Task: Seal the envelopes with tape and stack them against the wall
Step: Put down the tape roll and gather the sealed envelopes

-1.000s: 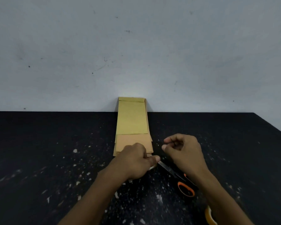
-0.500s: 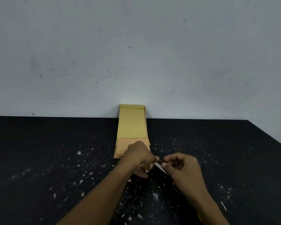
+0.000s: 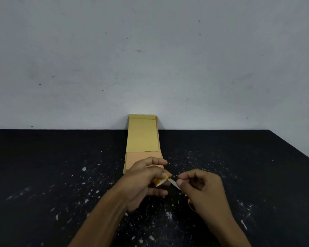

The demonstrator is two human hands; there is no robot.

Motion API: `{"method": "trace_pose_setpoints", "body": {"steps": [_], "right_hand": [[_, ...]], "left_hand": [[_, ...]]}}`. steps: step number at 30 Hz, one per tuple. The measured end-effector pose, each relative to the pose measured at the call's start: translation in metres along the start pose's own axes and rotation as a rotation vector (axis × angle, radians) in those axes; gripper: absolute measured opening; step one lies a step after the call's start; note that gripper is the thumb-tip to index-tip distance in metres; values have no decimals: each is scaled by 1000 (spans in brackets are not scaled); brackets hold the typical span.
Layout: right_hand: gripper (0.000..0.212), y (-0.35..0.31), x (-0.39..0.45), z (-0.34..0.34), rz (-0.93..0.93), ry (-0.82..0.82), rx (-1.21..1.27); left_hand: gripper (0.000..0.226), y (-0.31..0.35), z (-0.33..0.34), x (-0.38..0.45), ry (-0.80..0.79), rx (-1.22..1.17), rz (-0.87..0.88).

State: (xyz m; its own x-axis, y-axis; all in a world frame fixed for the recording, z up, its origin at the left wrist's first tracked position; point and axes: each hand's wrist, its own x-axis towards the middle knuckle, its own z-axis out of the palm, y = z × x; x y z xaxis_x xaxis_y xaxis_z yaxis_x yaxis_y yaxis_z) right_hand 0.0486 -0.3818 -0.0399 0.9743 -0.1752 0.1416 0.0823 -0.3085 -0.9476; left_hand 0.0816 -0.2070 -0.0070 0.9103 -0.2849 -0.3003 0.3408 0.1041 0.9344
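envelopes [image 3: 143,138] vs wall – tape roll [image 3: 160,181] in left hand [image 3: 143,182]

Matt brown paper, the envelopes [image 3: 142,136]: upper sheet a yellower kraft tone, smooth and flat, with a folded flap crease along its top edge; lower sheets [image 3: 143,158] a pinker tan, edges slightly fanned and curling. Table [image 3: 43,166] black and matt, rough-looking, flecked all over with white chips and specks like scuffed paint. Wall [image 3: 150,59] pale grey plaster, dull and chalky, marked with small dark spots and faint scratches. Tape roll [image 3: 161,180] yellow-orange with a pale inner face, slightly glossy, too hidden between fingers for more. Scissors [image 3: 175,185]: a bright, smooth metal blade; a sliver of orange handle, probably plastic.
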Motion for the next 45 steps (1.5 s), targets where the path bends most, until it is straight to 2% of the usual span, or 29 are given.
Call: {"method": "trace_pose_setpoints", "body": {"steps": [5, 8, 11, 25, 29, 32, 37, 39, 41, 45], "right_hand": [[15, -23, -15, 2, -198, 57, 10], [17, -32, -22, 10, -380, 125, -49], [10, -37, -26, 18, -454, 170, -76], [17, -36, -27, 25, -549, 232, -247], [4, -33, -27, 25, -683, 294, -377], [19, -30, -28, 29, -789, 359, -460], [23, -26, -31, 32, -813, 438, -518], [24, -26, -33, 32, -775, 402, -514], [20, -30, -33, 28, -681, 296, -462], [22, -46, -27, 9, -343, -166, -206]], "left_hand": [[35, -12, -4, -36, 0, -128, 289], [38, -12, -4, -46, 25, -81, 384], [28, -14, -5, -51, 62, 13, 452], [28, -20, -8, -57, 60, 122, 490], [30, -20, -8, -56, 56, 144, 509], [32, -19, -7, -56, 45, 178, 520], [38, -17, -4, -56, 59, 264, 538], [42, -16, -6, -56, 91, 283, 540], [45, -14, -11, -56, 113, 274, 540], [42, -10, -24, -62, 76, 225, 531]]}}
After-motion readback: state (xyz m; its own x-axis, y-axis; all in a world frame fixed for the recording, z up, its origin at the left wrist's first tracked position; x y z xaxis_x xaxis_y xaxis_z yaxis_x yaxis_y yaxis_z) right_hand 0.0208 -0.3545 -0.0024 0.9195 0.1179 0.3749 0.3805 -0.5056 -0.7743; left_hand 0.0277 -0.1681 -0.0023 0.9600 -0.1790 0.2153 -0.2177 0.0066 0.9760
